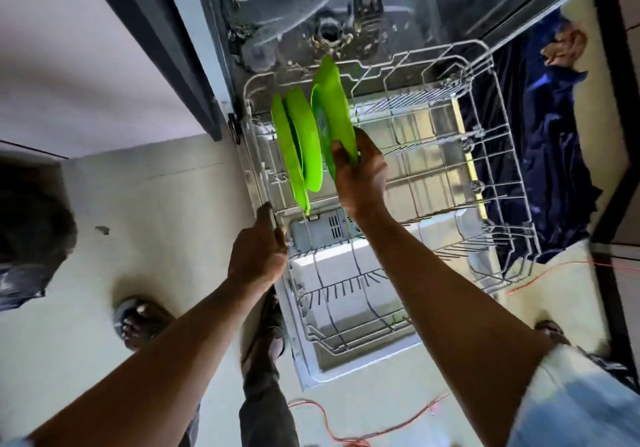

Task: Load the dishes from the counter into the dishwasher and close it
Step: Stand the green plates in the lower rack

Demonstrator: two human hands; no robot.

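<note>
The dishwasher stands open with its lower wire rack (495, 183) pulled out over the open door (349, 259). Two green plates (294, 149) stand on edge at the rack's left side. A third green plate (330, 100) stands upright just right of them, and my right hand (360, 173) grips its near rim with thumb and fingers. My left hand (258, 252) holds the rack's near left rim. The rest of the rack looks bare.
The dishwasher tub (311, 14) lies beyond the rack. A dark cabinet front (166, 52) runs along the left. A red cable (346, 422) trails on the floor near my feet (138, 322). Blue cloth and another person's hand (564, 48) are at the right.
</note>
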